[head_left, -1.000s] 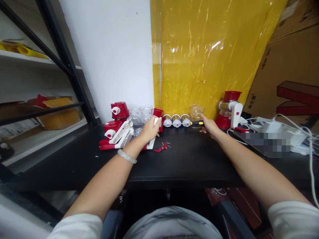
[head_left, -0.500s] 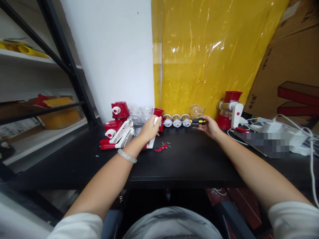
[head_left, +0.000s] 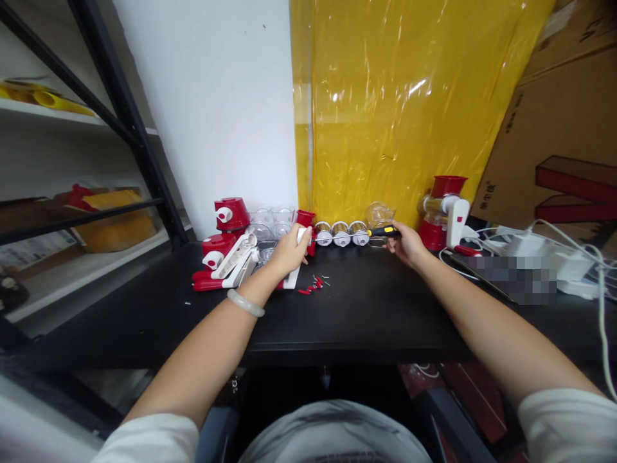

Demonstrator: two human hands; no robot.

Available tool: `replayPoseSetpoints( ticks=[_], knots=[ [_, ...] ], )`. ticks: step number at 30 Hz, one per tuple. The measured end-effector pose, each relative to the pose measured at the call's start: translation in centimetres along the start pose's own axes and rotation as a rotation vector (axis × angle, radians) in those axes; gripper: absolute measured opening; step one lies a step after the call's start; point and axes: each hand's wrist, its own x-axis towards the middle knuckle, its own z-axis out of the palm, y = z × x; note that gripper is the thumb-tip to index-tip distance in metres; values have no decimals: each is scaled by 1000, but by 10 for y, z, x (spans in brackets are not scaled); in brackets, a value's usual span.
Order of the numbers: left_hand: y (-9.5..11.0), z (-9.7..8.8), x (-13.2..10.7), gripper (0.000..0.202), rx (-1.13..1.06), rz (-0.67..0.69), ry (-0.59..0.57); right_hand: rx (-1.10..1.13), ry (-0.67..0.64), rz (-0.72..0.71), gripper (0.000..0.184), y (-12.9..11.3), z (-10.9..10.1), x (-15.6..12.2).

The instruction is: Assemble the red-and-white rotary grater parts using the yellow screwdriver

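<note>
Since half a second ago the black-and-yellow-handled screwdriver with the long thin metal shaft (head_left: 383, 231) has tipped up a touch at its handle end. Right hand (head_left: 409, 245) has thumb and fingers closed loosely on the butt of the handle; left hand (head_left: 289, 251) is wrapped round a small white plastic part (head_left: 304, 236). From that part the driver points just above 3 o'clock. Can't tell if the tip's seated, too small. My worry: that tilt plus the far-back grip could make it slip, and a jolt might scatter the loose red-and-silver bits (head_left: 317, 283) at 5 o'clock on the black tabletop (head_left: 366, 315)
</note>
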Motion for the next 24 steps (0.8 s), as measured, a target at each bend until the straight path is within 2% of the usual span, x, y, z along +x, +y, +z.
replayPoseSetpoints(
  ticks=[5,10,24],
  knots=[
    [0,0,-1,41,0,1,-4,-104,4,-15,39,0,2,-2],
    [0,0,-1,41,-9,0,0,-247,1,-3,48,0,2,-5],
    [1,0,-1,38,1,14,-3,-359,31,80,36,7,-5,2]
  ],
)
